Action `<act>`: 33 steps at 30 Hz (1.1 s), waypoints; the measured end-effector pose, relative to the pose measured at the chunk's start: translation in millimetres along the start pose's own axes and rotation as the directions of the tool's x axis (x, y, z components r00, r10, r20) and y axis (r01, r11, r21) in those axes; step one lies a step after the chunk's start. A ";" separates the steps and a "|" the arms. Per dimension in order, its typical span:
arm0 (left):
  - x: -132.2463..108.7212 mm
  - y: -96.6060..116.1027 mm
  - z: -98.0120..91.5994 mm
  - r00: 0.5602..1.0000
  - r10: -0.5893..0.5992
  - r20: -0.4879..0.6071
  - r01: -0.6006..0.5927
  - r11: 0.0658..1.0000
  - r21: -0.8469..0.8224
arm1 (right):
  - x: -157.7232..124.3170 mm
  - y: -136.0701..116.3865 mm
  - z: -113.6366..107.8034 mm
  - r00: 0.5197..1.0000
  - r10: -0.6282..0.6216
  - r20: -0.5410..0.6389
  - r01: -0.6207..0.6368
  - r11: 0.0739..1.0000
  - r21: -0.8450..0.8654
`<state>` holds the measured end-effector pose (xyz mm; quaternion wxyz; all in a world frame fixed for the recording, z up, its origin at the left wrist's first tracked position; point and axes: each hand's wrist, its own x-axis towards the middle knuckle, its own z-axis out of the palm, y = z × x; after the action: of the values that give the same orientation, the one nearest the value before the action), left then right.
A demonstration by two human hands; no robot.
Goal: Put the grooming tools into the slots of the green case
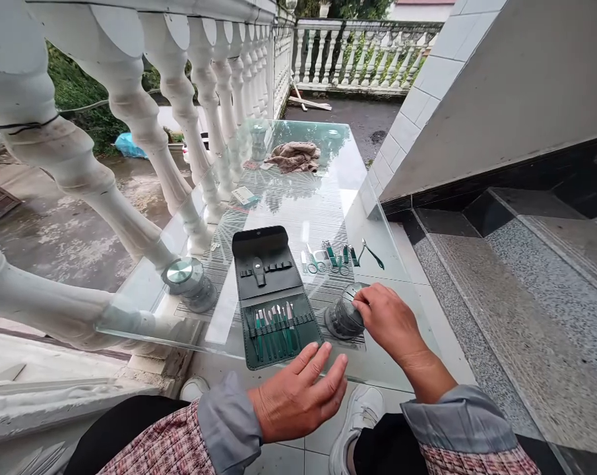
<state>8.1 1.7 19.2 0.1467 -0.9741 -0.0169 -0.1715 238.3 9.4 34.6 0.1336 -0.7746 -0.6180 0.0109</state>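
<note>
A dark green manicure case (271, 290) lies unfolded on the glass table. Slim green-handled tools (276, 333) sit in the loops of its lower half; the loops of the upper half hold none. My left hand (303, 390) hovers by the case's near right corner, fingers spread, holding nothing. Right of the case, my right hand (387, 316) is closed in a pinch above a round table leg. Thin dark metal tips show at its fingertips, too small to name. Farther back lie green nail clippers (330, 254), small scissors (313, 266) and green-handled cuticle nippers (372, 254).
A crumpled brown cloth (294, 157) and a small box (245, 196) rest farther back on the glass tabletop (298, 204). White balusters (134, 119) border the left side. Stone steps (520, 277) rise on the right. A metal-capped leg (187, 280) stands at the left.
</note>
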 end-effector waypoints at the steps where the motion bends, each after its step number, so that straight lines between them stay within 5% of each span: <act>1: 0.9 -0.3 0.2 1.000 0.000 0.005 0.000 1.000 0.003 | -0.2 -0.5 0.3 1.000 -0.012 0.002 0.012 1.000 -0.014; 8: 7.5 -1.0 2.3 1.000 -0.009 0.000 0.009 1.000 0.007 | -2.7 -3.1 -0.2 0.998 -0.056 0.003 0.056 0.996 -0.062; 13: 13.5 -0.3 6.6 1.000 -0.010 0.010 0.010 1.000 -0.008 | -5.1 -8.5 -5.3 0.998 0.039 -0.044 -0.025 0.958 0.285; 18: 17.2 2.1 12.3 1.000 -0.008 0.008 0.007 1.000 0.011 | -4.3 -30.4 -8.4 0.974 0.111 0.199 -0.224 0.629 0.745; 21: 18.7 2.9 13.7 1.000 -0.006 0.013 0.006 1.000 0.018 | -1.7 -45.8 -8.8 0.945 0.056 0.322 -0.315 0.418 0.852; 24: 19.3 2.2 12.8 1.000 -0.012 0.013 0.011 1.000 0.012 | 3.2 -57.1 -7.2 0.930 0.029 0.365 -0.355 0.323 0.877; 33: 15.9 -1.4 5.5 0.998 -0.017 0.059 0.018 1.000 -0.018 | 17.0 -71.0 6.3 0.930 0.082 0.357 -0.361 0.369 0.856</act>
<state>24.8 4.4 20.1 0.1359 -0.9798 -0.0280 -0.1443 173.4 41.2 46.8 0.4507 -0.6428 -0.4114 0.4631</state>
